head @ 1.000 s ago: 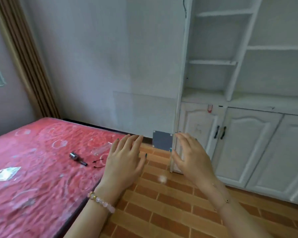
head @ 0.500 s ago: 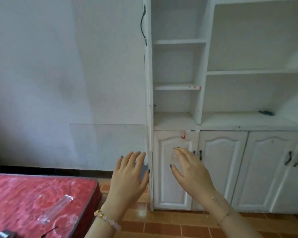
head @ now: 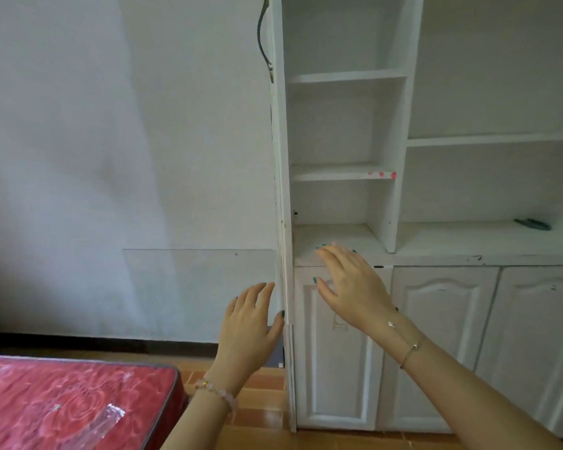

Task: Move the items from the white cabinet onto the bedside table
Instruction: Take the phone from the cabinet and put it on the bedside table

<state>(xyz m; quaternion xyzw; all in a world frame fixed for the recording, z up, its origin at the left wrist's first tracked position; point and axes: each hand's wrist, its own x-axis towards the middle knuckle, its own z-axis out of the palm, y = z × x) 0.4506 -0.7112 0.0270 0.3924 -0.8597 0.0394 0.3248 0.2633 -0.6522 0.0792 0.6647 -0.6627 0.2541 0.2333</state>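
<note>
The white cabinet [head: 400,258] fills the right half of the view, with open shelves above shut lower doors. A small dark teal item [head: 533,224] lies on its wide counter shelf at the far right. My right hand [head: 350,285] is raised in front of the counter edge at the cabinet's left column, fingers spread, holding nothing. Lower and to the left, my left hand [head: 249,323] hovers by the cabinet's left side panel, fingers apart and empty. No bedside table is in view.
A bed with a red patterned cover [head: 62,404] sits at the lower left, a clear plastic wrapper [head: 106,420] lying on it. A dark cable [head: 263,37] hangs along the cabinet's upper left edge. Brown tiled floor [head: 260,381] runs between bed and cabinet.
The view has swung right and up from the bed toward the cabinet. My right hand has risen to the counter shelf edge; both hands remain empty.
</note>
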